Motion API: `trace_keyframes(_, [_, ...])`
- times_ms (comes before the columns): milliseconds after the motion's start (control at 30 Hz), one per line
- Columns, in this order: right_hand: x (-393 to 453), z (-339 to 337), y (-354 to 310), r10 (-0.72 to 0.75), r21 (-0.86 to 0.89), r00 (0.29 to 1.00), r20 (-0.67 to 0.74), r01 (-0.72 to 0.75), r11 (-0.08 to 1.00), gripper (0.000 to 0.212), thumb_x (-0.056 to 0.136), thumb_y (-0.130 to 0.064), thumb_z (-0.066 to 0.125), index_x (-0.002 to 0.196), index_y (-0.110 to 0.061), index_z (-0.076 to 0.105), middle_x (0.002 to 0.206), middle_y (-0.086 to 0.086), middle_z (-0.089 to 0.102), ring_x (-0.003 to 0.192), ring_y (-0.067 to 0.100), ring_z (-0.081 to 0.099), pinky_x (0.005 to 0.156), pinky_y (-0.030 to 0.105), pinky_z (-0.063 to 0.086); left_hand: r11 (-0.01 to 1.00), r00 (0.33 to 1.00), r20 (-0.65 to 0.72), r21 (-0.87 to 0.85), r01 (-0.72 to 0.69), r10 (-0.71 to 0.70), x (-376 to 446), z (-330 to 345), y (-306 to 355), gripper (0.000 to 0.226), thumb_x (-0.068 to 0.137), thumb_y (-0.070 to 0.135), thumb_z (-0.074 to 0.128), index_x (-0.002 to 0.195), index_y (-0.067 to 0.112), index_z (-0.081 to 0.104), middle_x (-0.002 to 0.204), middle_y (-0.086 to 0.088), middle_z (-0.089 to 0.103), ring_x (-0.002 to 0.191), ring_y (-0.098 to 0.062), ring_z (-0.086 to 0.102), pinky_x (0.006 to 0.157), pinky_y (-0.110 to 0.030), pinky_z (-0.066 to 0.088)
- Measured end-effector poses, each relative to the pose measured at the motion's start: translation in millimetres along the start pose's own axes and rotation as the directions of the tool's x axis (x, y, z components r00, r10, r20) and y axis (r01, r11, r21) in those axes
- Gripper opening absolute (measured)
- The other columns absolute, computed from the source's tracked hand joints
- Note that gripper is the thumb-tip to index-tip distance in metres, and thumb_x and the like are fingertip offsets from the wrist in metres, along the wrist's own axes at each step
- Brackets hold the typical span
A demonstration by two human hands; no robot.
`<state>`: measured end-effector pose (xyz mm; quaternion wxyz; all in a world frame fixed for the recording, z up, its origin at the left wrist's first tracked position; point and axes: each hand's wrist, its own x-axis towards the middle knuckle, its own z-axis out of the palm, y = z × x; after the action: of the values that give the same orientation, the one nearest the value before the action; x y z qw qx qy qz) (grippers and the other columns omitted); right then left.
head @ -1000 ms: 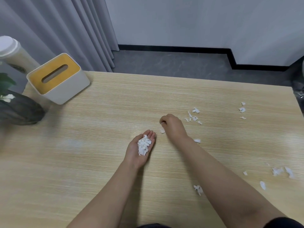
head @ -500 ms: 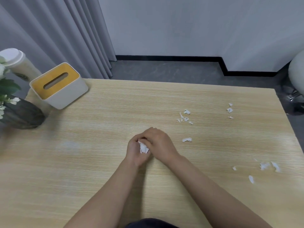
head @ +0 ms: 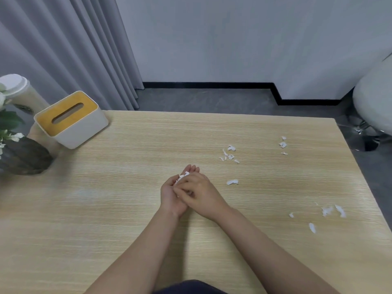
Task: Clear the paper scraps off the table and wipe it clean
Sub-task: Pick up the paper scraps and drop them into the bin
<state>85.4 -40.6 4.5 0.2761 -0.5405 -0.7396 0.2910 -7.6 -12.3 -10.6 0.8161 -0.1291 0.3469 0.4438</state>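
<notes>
Fingers of the right hand (head: 201,193) curl down into the upturned palm of the left hand (head: 172,195), pressing a small white torn paper scrap onto the pile of white paper scraps (head: 182,176) cupped there; left fingers lie fairly straight under the pile, tips poking out beyond it. A second ago the right hand was out on the light wood-grain table (head: 106,219) pinching that scrap beside the open palm; now it sits over the palm, so one more piece is off the surface. Whether the right fingertips have let go cannot be told, they are hidden against the pile.

Just right of the fingers: one loose white scrap (head: 232,182). Further right and away: small cluster of scraps (head: 230,154), then three bits (head: 282,144) near the far right edge. Right and nearer the body: a scattered group (head: 327,212). Collecting is maybe half done; wiping not started.

Far left of the fingers: white tissue box with yellow top (head: 71,119), dark plant pot (head: 23,154).
</notes>
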Motion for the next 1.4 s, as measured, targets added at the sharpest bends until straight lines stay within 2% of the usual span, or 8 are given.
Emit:
trace_keyframes(167, [3.3, -13.0, 5.6, -0.043, 0.041, 0.987, -0.158, 0.050, 0.998, 0.031, 0.092, -0.032, 0.048, 0.105, -0.016, 0.072, 0.105, -0.003, 0.066, 0.103, 0.009, 0.050, 0.091, 0.015, 0.035, 1.000, 1.000, -0.014, -0.008, 0.000, 0.000, -3.1, 2.8, 7.9, 0.035, 0.087, 0.009, 0.037, 0.106, 0.000, 0.066, 0.095, -0.013, 0.070, 0.085, -0.021, 0.068, 0.080, -0.024, 0.054])
trace_keyframes(333, [10.2, -32.0, 38.3, 0.237, 0.123, 0.909, -0.342, -0.207, 0.971, 0.017, 0.093, -0.016, 0.058, 0.104, -0.011, 0.070, 0.102, 0.000, 0.064, 0.090, 0.009, 0.057, 0.080, 0.009, 0.042, 0.997, 0.999, -0.013, -0.048, -0.053, 0.052, -3.8, -5.2, 16.5, 0.039, 0.085, 0.008, 0.036, 0.092, -0.009, 0.070, 0.102, -0.020, 0.069, 0.089, -0.032, 0.069, 0.082, -0.046, 0.052])
trace_keyframes(500, [16.7, -21.3, 73.7, 0.494, -0.013, 0.866, -0.076, -0.497, 0.868, 0.035, 0.090, -0.018, 0.062, 0.124, -0.012, 0.059, 0.120, 0.007, 0.057, 0.105, 0.017, 0.055, 0.090, 0.023, 0.039, 0.994, 0.997, -0.041, -0.082, -0.066, 0.063, -6.7, -20.1, 22.9, 0.038, 0.080, 0.007, 0.038, 0.097, -0.010, 0.067, 0.104, -0.022, 0.068, 0.096, -0.034, 0.066, 0.101, -0.041, 0.044])
trace_keyframes(700, [41.7, 4.9, 75.0, 0.412, -0.242, 0.902, 0.127, -0.375, 0.895, 0.053, 0.093, -0.021, 0.056, 0.143, -0.018, 0.038, 0.146, 0.005, 0.035, 0.134, 0.022, 0.029, 0.107, 0.031, 0.029, 0.996, 0.997, -0.043, -0.055, -0.066, 0.064, -13.9, -27.6, 30.0, 0.039, 0.079, 0.007, 0.038, 0.103, -0.008, 0.065, 0.106, -0.020, 0.068, 0.094, -0.033, 0.068, 0.080, -0.049, 0.052])
trace_keyframes(833, [45.1, 12.0, 81.6, 0.303, -0.401, 0.924, 0.234, -0.192, 0.895, 0.038, 0.094, -0.011, 0.050, 0.131, -0.011, 0.052, 0.136, 0.005, 0.045, 0.125, 0.023, 0.037, 0.095, 0.036, 0.042, 0.996, 0.996, -0.050, -0.052, -0.078, 0.075, -15.6, -29.4, 33.6, 0.040, 0.077, 0.007, 0.039, 0.105, -0.008, 0.064, 0.106, -0.021, 0.068, 0.093, -0.033, 0.068, 0.082, -0.048, 0.051])
trace_keyframes(1000, [19.0, 18.6, 88.4, 0.211, -0.411, 0.964, 0.162, -0.129, 0.902, 0.025, 0.095, -0.010, 0.048, 0.115, -0.008, 0.062, 0.112, 0.006, 0.057, 0.107, 0.022, 0.051, 0.079, 0.035, 0.046, 0.995, 0.996, -0.051, -0.073, -0.072, 0.068, -17.1, -30.2, 31.4, 0.042, 0.076, 0.006, 0.038, 0.108, -0.009, 0.060, 0.104, -0.024, 0.067, 0.107, -0.033, 0.058, 0.101, -0.043, 0.042])
trace_keyframes(1233, [-4.8, 17.8, 85.0, 0.193, -0.361, 0.968, 0.158, -0.126, 0.924, 0.022, 0.096, -0.014, 0.048, 0.110, -0.009, 0.065, 0.108, 0.006, 0.060, 0.101, 0.023, 0.055, 0.080, 0.036, 0.047, 0.999, 0.998, -0.042, -0.040, -0.037, 0.036, -15.6, -31.9, 25.5, 0.040, 0.090, 0.011, 0.030, 0.109, -0.007, 0.060, 0.103, -0.021, 0.068, 0.103, -0.032, 0.061, 0.078, -0.049, 0.052])
trace_keyframes(1400, [2.7, 4.0, 54.2, 0.255, -0.112, 0.957, -0.140, -0.271, 0.956, 0.018, 0.094, -0.016, 0.052, 0.106, -0.011, 0.064, 0.102, 0.001, 0.063, 0.094, 0.016, 0.057, 0.081, 0.027, 0.045, 1.000, 0.999, -0.025, -0.006, -0.029, 0.029, -12.8, -29.2, 17.2, 0.040, 0.089, 0.010, 0.032, 0.102, -0.010, 0.064, 0.106, -0.023, 0.067, 0.087, -0.035, 0.070, 0.079, -0.048, 0.052])
